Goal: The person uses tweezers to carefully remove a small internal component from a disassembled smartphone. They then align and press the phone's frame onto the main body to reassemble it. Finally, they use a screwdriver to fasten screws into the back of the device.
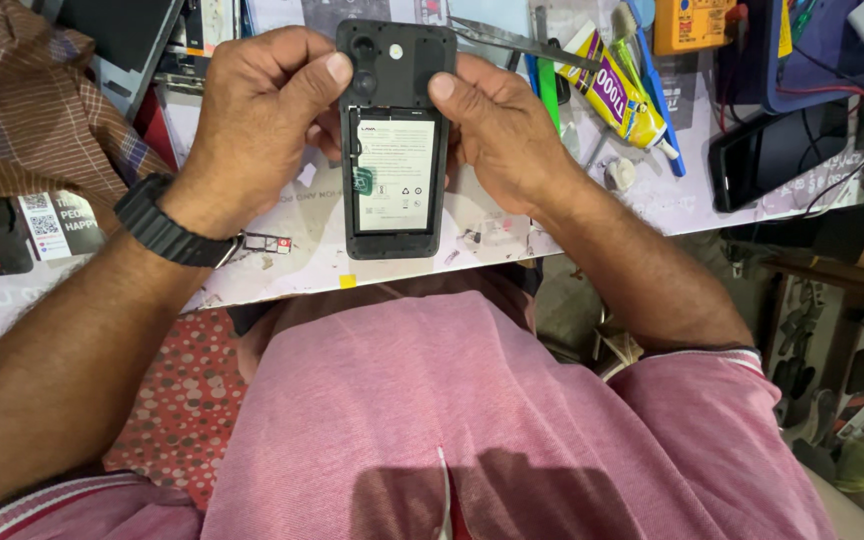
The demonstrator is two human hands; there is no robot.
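I hold a black phone [395, 140] with its back cover off, upright above the front edge of the white worktop [512, 225]. Its white-labelled battery [395, 175] shows in the middle, and the camera module sits at the top. My left hand [257, 120], with a black watch on the wrist, grips the phone's left side, thumb pressed near the camera. My right hand [497, 125] grips the right side, its thumb resting on the upper back.
A yellow glue tube [620, 92], a toothbrush, tweezers [522, 42] and a blue tool lie right of my hands. A dark phone [777, 150] and an orange meter [692, 22] are further right. A brown checked cloth [22, 100] covers the left. Small parts lie by the worktop's edge.
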